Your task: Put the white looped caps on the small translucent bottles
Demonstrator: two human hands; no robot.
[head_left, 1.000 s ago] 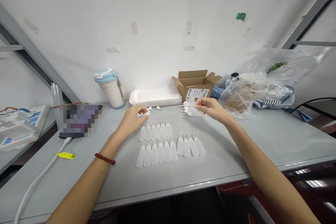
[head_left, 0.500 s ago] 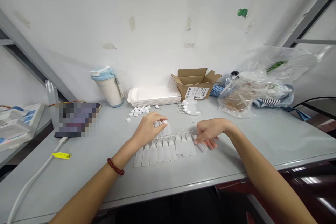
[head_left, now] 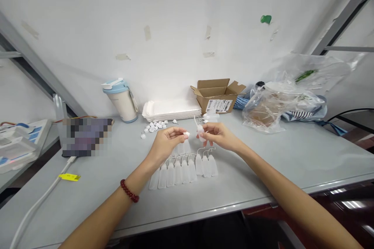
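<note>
Between the thumb and fingers of my left hand is a small white cap. My right hand grips a small translucent squeeze bottle, raised off the table with its thin tube pointing up. The cap and the bottle are close together but apart. Below my hands lies a row of similar bottles, their thin tubes bent over at the top. More bottles lie behind that row, partly hidden by my left hand. A pile of white caps sits beyond my left hand.
At the back stand a blue-lidded cup, a stack of white trays and an open cardboard box. Several capped bottles lie before the box. Plastic bags are at right; a cable runs along the left.
My right hand has picked up the bottle at the right end of the row and brought it up and left, beside the cap. My left hand stays nearly in place.
</note>
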